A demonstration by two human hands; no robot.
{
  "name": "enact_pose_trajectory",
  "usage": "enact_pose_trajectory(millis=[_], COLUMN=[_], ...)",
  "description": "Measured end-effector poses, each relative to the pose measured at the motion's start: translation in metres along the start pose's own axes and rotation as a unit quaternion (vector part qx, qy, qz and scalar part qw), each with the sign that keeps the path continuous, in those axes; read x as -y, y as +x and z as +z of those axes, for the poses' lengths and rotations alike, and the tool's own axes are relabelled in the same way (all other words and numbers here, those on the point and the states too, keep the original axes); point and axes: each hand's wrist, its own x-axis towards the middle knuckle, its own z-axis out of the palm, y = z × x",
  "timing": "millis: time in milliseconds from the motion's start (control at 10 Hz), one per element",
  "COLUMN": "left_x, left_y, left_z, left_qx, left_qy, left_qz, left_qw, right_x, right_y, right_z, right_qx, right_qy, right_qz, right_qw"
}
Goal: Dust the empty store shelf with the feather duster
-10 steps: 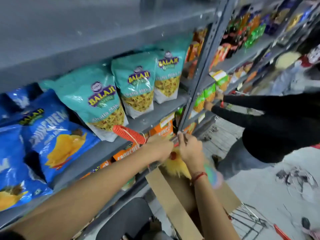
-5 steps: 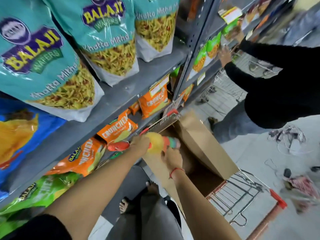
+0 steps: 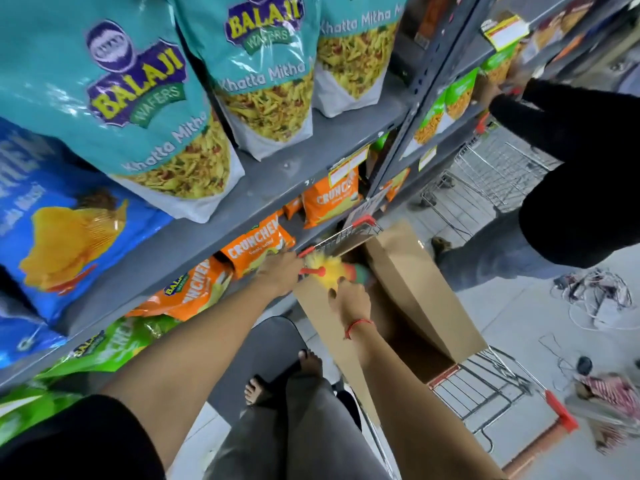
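The left hand is closed around the red handle of the feather duster, gripping it just left of the fluffy yellow head. The right hand sits directly below that head with its fingers curled against the feathers; whether it actually grips them cannot be told. A red thread circles the right wrist. The duster is held level over the open top of a cardboard box, its green and reddish tip pointing into the box.

The box stands inside a wire shopping cart with red trim, and its flaps stand open. Left of the box runs a grey metal shelf. Orange snack bags lie on the level nearest the box, with green bags further left. Above them, large teal snack bags stand in a row, and blue chip bags sit left of those.

Right of the box, a second person in a black sleeve reaches toward the shelf. Beyond the box, tangled cords lie on the pale floor.
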Motion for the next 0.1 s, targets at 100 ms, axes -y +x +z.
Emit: enact_pose_trajectory(millis=[100], left_x=[0.0112], left_y=[-0.0131], left_z=[-0.0064], left_qx=[-0.054], left_qy=[-0.039], left_qz=[0.003], left_qw=[0.998], right_x=[0.0206], right_y=[-0.0050], right_z=[-0.0154], right_qx=[-0.067], right_qy=[-0.038], right_qz=[-0.069], right_qw=[0.995])
